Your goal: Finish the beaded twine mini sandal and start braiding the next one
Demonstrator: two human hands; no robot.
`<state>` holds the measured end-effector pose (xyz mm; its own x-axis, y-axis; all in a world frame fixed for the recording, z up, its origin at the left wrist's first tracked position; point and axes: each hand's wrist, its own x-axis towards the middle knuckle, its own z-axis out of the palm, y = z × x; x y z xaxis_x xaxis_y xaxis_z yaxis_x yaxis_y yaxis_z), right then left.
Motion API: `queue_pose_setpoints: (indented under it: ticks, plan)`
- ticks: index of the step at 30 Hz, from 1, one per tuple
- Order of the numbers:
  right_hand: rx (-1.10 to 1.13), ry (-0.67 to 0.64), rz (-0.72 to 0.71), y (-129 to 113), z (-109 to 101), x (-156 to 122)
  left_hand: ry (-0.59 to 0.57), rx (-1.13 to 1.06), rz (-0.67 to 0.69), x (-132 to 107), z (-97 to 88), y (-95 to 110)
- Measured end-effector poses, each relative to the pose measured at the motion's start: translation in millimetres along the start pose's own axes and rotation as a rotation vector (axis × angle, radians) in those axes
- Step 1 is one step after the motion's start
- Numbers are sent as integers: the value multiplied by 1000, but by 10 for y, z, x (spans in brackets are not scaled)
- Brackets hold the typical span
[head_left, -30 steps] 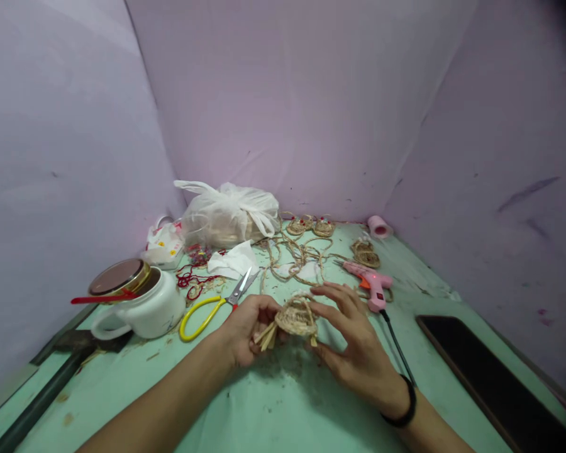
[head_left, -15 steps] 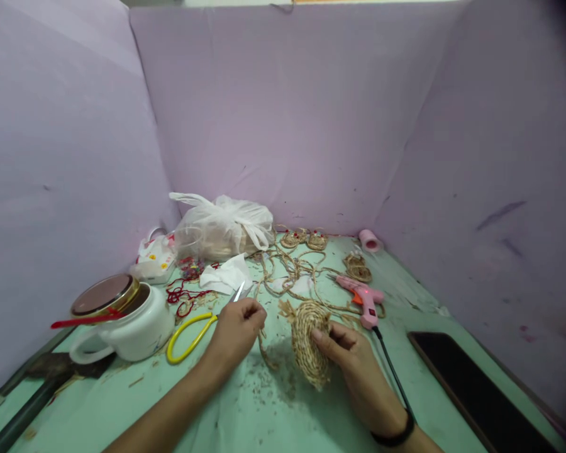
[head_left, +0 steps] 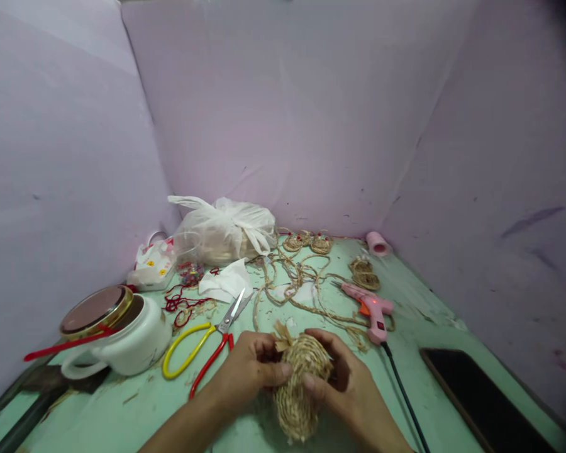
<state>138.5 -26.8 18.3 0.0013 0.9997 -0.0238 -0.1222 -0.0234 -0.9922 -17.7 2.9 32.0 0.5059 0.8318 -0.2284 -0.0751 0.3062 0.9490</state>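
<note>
Both of my hands hold an oval piece woven from tan straw rope (head_left: 298, 390), upright, near the front of the green table (head_left: 122, 415). My left hand (head_left: 248, 372) pinches its left side, thumb on the weave. My right hand (head_left: 344, 380) grips its right side with fingers curled round the edge. Loose straw ends stick out at the top of the piece. Yellow-and-red-handled scissors (head_left: 202, 346) lie just left of my left hand. A pink glue gun (head_left: 370, 307) lies to the right behind my hands, its black cord running toward me.
Loose straw rope (head_left: 297, 277) and small woven pieces (head_left: 311, 242) lie at the back. A tied white plastic bag (head_left: 224, 229), tissue (head_left: 226, 280), red thread (head_left: 183, 302) and a white mug with a gold lid (head_left: 122, 330) stand left. A dark phone (head_left: 481, 402) lies right. Purple walls enclose the table.
My left hand has come back from near the scissors and taken hold of the woven piece beside my right hand. The piece sits closer to me and more upright.
</note>
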Motion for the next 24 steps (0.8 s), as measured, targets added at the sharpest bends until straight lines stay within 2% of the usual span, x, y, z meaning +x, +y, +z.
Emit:
queue_pose_setpoints:
  ticks: [2,3,6,8,9,11,14,18,22,24]
  plan:
    - [6,-30,12,1,12,2,10,184,36,-42,14,60]
    - [6,-37,39,8,8,8,74,348,64,-75,0,104]
    - [55,12,144,52,-37,45,417,1016,82,-221,-170,246]
    - [108,63,191,90,-73,74,579,1382,-48,-320,-353,292]
    - [133,79,205,105,-85,85,594,1483,-160,-356,-440,291]
    - [167,84,225,124,-93,101,542,1545,-299,-387,-564,243]
    - [193,97,240,124,-79,108,499,1547,-314,-349,-599,134]
    - [215,134,254,114,-67,118,580,1524,-345,-298,-578,112]
    - [240,152,245,104,-88,141,690,1413,-427,-352,-650,275]
    - [258,158,241,95,-103,147,785,1346,-393,-389,-652,357]
